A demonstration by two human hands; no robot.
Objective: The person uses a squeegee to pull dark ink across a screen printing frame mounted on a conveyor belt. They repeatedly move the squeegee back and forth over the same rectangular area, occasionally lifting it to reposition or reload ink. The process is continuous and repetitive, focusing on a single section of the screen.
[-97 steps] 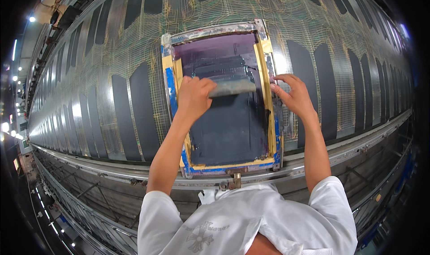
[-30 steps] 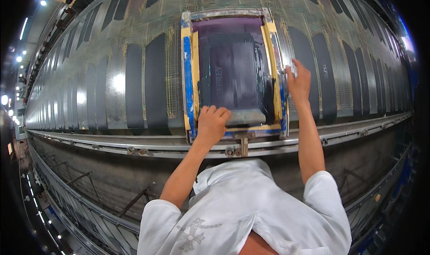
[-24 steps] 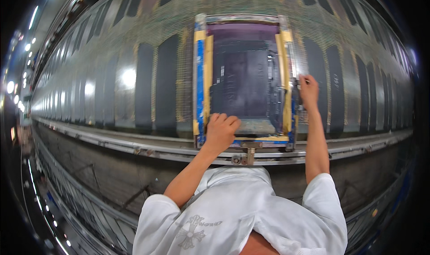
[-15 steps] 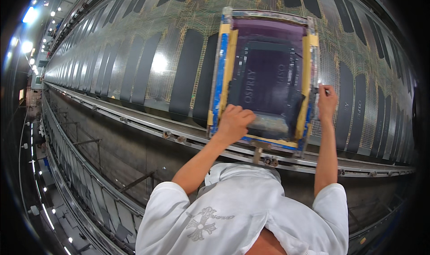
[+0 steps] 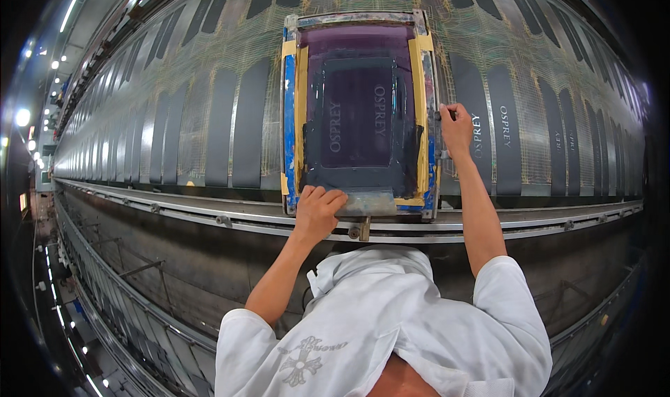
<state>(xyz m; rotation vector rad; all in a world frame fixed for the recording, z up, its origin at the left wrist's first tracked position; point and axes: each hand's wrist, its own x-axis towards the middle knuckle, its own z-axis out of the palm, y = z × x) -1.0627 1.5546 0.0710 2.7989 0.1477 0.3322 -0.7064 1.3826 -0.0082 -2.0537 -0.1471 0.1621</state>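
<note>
A screen-printing frame (image 5: 288, 104), with blue and yellow tape along its sides and a purple mesh, lies on the long printing table. At its near end, my left hand (image 5: 319, 208) is closed on the left end of a squeegee (image 5: 373, 201) with a pale translucent blade. Dark ink (image 5: 356, 181) covers the mesh just beyond the blade. My right hand (image 5: 457, 128) is closed at the frame's right side, gripping a small dark handle (image 5: 438, 116). Right of that hand are dark fabric panels (image 5: 506, 160) with light lettering.
Rows of plain dark panels (image 5: 251, 128) extend along the table to the left, with yellowish thread-like lines between them. A metal rail (image 5: 174, 208) with fittings runs along the near edge. Behind it on the left stands another railing (image 5: 132, 296).
The squeegee and my left hand have come closer to the frame's near end. In the picture, the frame and both hands now sit farther left, and my view has turned somewhat.
</note>
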